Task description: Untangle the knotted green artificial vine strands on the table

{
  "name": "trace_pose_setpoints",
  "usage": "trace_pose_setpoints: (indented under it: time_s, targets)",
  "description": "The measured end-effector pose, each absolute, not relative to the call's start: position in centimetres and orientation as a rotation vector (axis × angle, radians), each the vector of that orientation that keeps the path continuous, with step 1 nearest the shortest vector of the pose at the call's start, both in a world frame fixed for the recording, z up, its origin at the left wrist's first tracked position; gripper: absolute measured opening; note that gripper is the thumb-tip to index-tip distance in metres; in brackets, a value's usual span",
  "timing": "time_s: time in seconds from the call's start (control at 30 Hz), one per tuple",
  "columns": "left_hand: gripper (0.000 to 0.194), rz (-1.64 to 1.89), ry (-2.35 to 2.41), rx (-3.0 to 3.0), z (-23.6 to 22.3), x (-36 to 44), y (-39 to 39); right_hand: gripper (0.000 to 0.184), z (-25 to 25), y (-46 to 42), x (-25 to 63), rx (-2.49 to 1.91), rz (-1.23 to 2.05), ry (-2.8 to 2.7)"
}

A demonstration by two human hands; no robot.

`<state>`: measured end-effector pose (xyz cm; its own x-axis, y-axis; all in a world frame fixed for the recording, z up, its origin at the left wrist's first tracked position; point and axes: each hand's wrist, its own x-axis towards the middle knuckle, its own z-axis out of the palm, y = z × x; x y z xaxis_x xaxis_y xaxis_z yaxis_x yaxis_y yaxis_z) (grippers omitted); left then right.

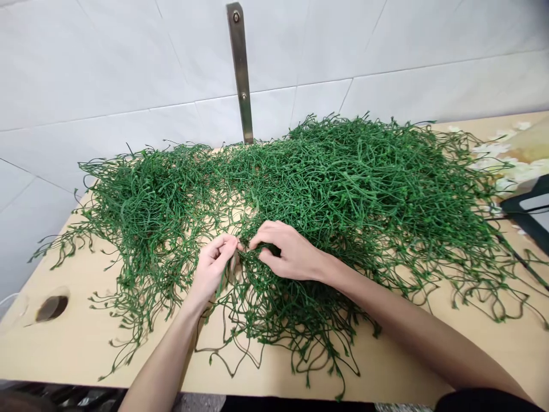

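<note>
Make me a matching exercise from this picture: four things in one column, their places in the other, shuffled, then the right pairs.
Things:
1. metal bracket
2. round hole
3. white flowers
4. left hand and right hand

Places:
A. far right of the table
B. on the tiled wall, above the green stems
C. in the near left of the table
D. at the middle of the pile, fingers pinching stems

Pairs: 1-B, 2-C, 3-A, 4-D
</note>
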<state>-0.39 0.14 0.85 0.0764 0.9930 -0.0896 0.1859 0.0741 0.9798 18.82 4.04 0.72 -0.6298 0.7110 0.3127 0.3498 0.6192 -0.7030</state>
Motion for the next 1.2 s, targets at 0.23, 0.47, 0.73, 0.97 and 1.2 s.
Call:
trace_pose_setpoints:
  time_s: [0.23, 0.47, 0.73, 0.97, 1.2]
  targets:
    - [0.026, 0.984, 1.299, 1.361, 0.8, -0.7, -0.1, 0.022, 2.1, 3.5, 18.3, -0.852, 0.952, -2.142]
    - [0.025, 0.994, 1.304, 1.346, 0.9, -0.4, -0.5, 0.021, 1.9, 3.6, 18.2, -0.889, 0.926, -2.208]
    - [0.027, 0.958, 1.249, 1.434, 0.3, 0.0, -0.8, 0.028, 2.3, 3.5, 18.1, -0.92, 1.016, -2.171]
    - [0.017, 0.87, 1.223, 1.483, 0.3, 0.4, -0.6, 0.023, 1.7, 3.4, 18.0, -0.951, 0.94, -2.153]
    - [0.009, 0.794, 1.245, 1.631, 0.8, 0.4, -0.5, 0.023, 1.5, 3.4, 18.0, -0.981, 0.95, -2.218]
